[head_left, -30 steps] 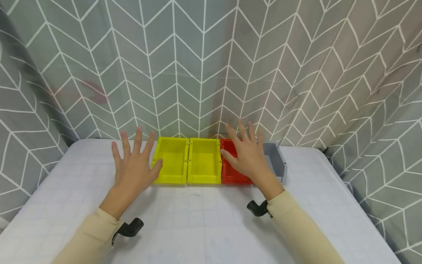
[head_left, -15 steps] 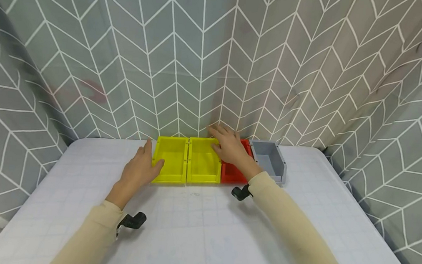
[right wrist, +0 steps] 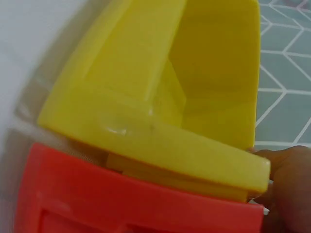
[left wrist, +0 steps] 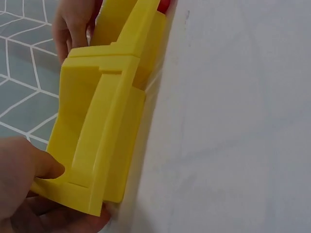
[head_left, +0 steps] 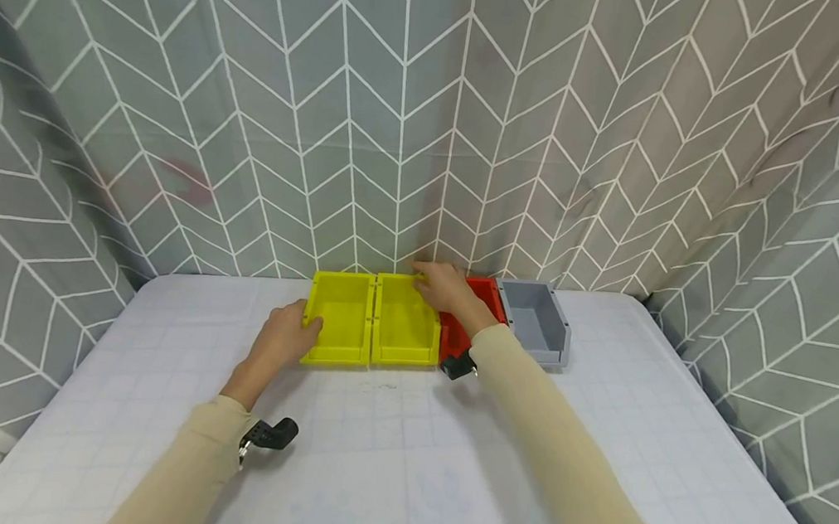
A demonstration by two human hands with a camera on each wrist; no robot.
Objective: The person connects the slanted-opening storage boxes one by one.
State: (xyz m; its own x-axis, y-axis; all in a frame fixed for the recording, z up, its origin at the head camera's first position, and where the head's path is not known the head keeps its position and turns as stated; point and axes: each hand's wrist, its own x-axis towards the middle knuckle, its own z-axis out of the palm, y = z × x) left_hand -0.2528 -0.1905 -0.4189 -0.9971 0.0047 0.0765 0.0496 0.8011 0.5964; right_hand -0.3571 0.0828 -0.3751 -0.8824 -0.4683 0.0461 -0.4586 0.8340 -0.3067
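Two yellow storage bins stand side by side at the back of the table. My left hand (head_left: pixel 281 337) grips the outer side wall of the left yellow bin (head_left: pixel 336 356). In the left wrist view its thumb (left wrist: pixel 48 165) lies over the rim inside, with the fingers beneath the outside. My right hand (head_left: pixel 445 287) holds the back right corner of the right yellow bin (head_left: pixel 405 355), thumb over the rim. Those fingers go down behind the bin, partly hidden; the right wrist view shows the hand (right wrist: pixel 294 179) at the corner.
A red bin (head_left: pixel 490 295) stands against the right yellow bin, partly covered by my right wrist. Beyond it is a grey bin (head_left: pixel 535 310). A patterned curtain (head_left: pixel 401 127) hangs right behind the white-covered table (head_left: pixel 372 458).
Both hands were spread open over the bins. My right hand has moved left from the red bin to the yellow bin's corner; my left has come down and closed on the left bin's wall.
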